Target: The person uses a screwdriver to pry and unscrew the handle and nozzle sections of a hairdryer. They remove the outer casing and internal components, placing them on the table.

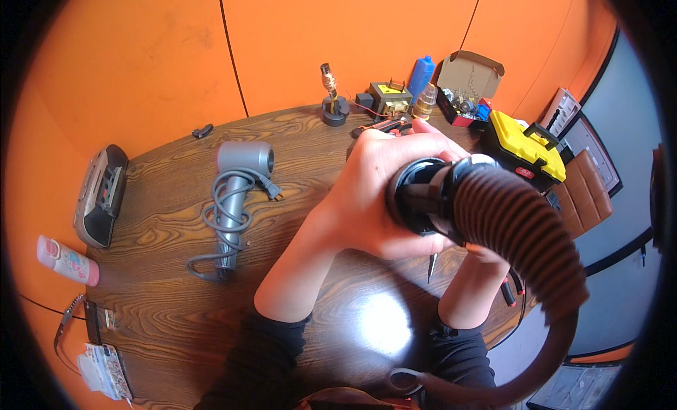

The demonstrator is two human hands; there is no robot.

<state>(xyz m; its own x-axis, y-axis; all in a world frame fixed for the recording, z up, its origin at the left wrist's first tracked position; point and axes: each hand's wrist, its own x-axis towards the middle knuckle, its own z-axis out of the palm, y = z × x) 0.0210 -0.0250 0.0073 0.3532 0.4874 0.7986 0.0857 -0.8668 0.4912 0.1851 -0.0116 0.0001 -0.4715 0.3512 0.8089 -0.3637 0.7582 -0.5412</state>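
Observation:
Close to the view, my left hand (pixel 377 173) is wrapped around the round, dark end of a handheld appliance (pixel 419 198). A brown-black ribbed cord guard (pixel 518 219) comes out of that end. It bends to the right and down into a smooth dark cord (pixel 557 353), which curves back toward my lap. Behind the appliance, my right hand (pixel 486 256) shows only in part at its base; its fingers are hidden. Below my left thumb, a thin metal shaft with a dark tip (pixel 431 269) points down, its other end out of sight.
On the wood table (pixel 162 198) lies a grey hair dryer (pixel 243 156) with its cord coiled. A radio (pixel 102 195) and a pink bottle (pixel 67 260) stand left. Behind are a glass-topped lamp (pixel 330 92), blue bottle (pixel 422 75), open cardboard box (pixel 469 75) and yellow toolbox (pixel 518 145).

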